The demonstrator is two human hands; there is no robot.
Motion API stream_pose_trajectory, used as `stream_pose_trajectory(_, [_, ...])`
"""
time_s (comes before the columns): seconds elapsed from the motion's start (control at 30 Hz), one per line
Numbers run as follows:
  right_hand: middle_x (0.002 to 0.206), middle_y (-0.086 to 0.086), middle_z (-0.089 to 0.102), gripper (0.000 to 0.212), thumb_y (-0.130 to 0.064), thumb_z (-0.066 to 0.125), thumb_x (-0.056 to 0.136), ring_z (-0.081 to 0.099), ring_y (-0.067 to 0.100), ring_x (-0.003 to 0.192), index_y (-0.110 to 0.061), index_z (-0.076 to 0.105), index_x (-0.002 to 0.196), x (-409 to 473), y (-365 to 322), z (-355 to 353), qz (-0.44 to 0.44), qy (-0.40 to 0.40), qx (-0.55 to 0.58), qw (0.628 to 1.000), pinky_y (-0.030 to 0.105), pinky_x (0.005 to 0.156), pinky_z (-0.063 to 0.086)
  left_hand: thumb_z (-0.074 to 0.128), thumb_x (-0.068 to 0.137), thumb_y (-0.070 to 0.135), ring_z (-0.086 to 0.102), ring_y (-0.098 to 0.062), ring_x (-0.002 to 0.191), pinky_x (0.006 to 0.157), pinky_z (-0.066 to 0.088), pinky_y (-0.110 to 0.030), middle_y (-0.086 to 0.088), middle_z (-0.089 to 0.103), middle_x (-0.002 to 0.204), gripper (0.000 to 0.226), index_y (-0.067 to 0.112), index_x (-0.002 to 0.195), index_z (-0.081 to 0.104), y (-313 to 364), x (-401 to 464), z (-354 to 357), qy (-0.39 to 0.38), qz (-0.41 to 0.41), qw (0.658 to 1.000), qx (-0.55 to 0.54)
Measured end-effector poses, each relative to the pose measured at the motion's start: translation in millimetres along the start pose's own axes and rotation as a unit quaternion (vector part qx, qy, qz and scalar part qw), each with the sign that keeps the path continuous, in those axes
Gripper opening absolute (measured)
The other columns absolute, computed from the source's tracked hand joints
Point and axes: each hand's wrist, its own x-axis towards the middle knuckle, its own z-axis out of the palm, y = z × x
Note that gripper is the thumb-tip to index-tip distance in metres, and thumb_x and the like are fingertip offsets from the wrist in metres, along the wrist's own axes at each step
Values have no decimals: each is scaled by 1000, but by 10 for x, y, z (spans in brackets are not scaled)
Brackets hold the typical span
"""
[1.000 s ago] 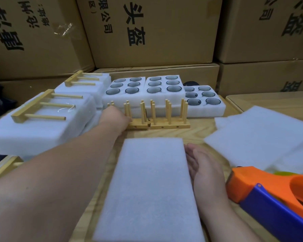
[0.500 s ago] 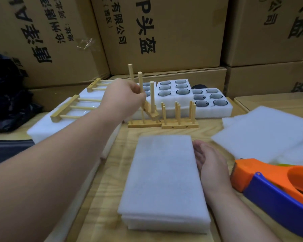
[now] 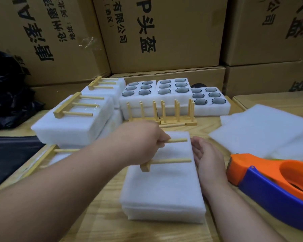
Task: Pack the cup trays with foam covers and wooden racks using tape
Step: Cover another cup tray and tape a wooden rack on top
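1. Hands work over a white foam-covered cup tray (image 3: 164, 186) lying on the light wooden table (image 3: 98, 222), near the front edge.
2. The left hand (image 3: 143, 142) grips a pale wooden rack with round pegs (image 3: 166, 161), fingers curled round it; the rack lies on its side on or just above the foam cover, pegs pointing right, base bar at the left.
3. The right hand (image 3: 206, 159) has its fingers straight and together, set edge-on against the right side of the same foam-covered tray.
4. An orange and blue plastic tape dispenser (image 3: 273, 182) rests on the table just right of the right wrist.
5. Loose white foam sheets (image 3: 259, 126) lie overlapped beyond the dispenser.
6. At the left, stacked foam packs (image 3: 73, 123) carry wooden racks taped flat on top; another rack lies flat on the table below them.
7. Behind, three white foam cup trays with six dark cup openings each (image 3: 173, 88) sit uncovered in a row, and upright wooden racks (image 3: 164, 114) stand just in front of them.
8. Brown cardboard cartons printed with black characters (image 3: 164, 32) are stacked along the back.
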Motion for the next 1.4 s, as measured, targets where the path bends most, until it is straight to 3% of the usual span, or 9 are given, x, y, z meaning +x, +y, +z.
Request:
stream_pose_trajectory(0.23, [104, 0, 78, 29, -20, 44, 103, 73, 10, 101, -12, 71, 111, 40, 30, -11, -15, 6, -13, 1000, 28, 83, 54, 48, 97, 27, 49, -18, 90, 64, 42, -29, 14, 53, 83, 24, 38, 105, 67, 96, 1, 57, -37, 11, 999, 34])
stream_pose_trajectory(0.67, [105, -1, 78, 29, -20, 44, 103, 72, 11, 104, -13, 71, 111, 33, 17, -19, -17, 2, -35, 999, 32, 92, 54, 56, 96, 41, 49, -8, 90, 79, 52, -29, 18, 61, 93, 22, 41, 114, 70, 76, -54, 42, -13, -11, 1000, -9])
stream_pose_trajectory(0.8, [105, -1, 78, 27, -20, 45, 103, 72, 11, 103, -15, 71, 110, 24, 16, -23, -18, 1, -35, 999, 32, 90, 54, 58, 95, 46, 57, -10, 107, 83, 51, -30, 18, 63, 113, 26, 43, 118, 68, 47, -69, 64, 8, -6, 1000, -2])
stream_pose_trajectory(0.93, [108, -1, 77, 24, -23, 51, 101, 73, 13, 104, -18, 72, 111, 19, 24, -46, -16, -17, -35, 999, 35, 88, 54, 62, 89, 56, 55, 4, 96, 79, 46, -22, 25, 58, 115, 32, 47, 120, 65, -171, -82, 114, 86, -46, 984, -150])
stream_pose_trajectory(1.03, [115, 7, 75, 28, -14, 51, 98, 71, 24, 110, -14, 70, 120, 0, 15, -44, -18, -54, -40, 998, 44, 92, 56, 60, 93, 51, 55, 22, 96, 76, 42, -12, 37, 62, 107, 27, 52, 119, 65, -357, -217, 344, 216, -133, 866, -431])
stream_pose_trajectory(1.13, [128, 12, 69, 44, 0, 44, 95, 65, 31, 120, -11, 63, 132, -4, 5, -38, -7, -102, -50, 994, 58, 105, 48, 51, 103, 32, 52, 6, 127, 102, 42, -25, 31, 62, 129, 31, 42, 129, 63, -315, -354, 771, 255, -203, 628, -707])
stream_pose_trajectory(1.2, [133, 13, 66, 50, 3, 40, 93, 63, 32, 123, -10, 57, 138, 7, 10, -45, 0, -115, -49, 992, 61, 107, 45, 44, 104, 30, 53, 0, 129, 94, 46, -23, 19, 55, 144, 38, 30, 140, 56, -207, -385, 978, 209, -224, 480, -822])
stream_pose_trajectory(1.27, [134, 13, 65, 52, 4, 39, 93, 63, 32, 122, -10, 55, 141, 18, 9, -49, 3, -123, -57, 991, 58, 105, 47, 47, 100, 33, 58, 1, 122, 87, 50, -23, 13, 56, 145, 44, 24, 143, 54, -141, -369, 1029, 174, -211, 421, -865])
stream_pose_trajectory(1.4, [130, 8, 68, 53, 2, 40, 94, 68, 26, 115, -16, 55, 142, 39, 7, -69, -1, -138, -89, 986, 38, 82, 57, 51, 95, 26, 70, 4, 94, 64, 56, -14, 12, 73, 118, 38, 17, 130, 62, -55, -333, 977, 185, -185, 390, -883])
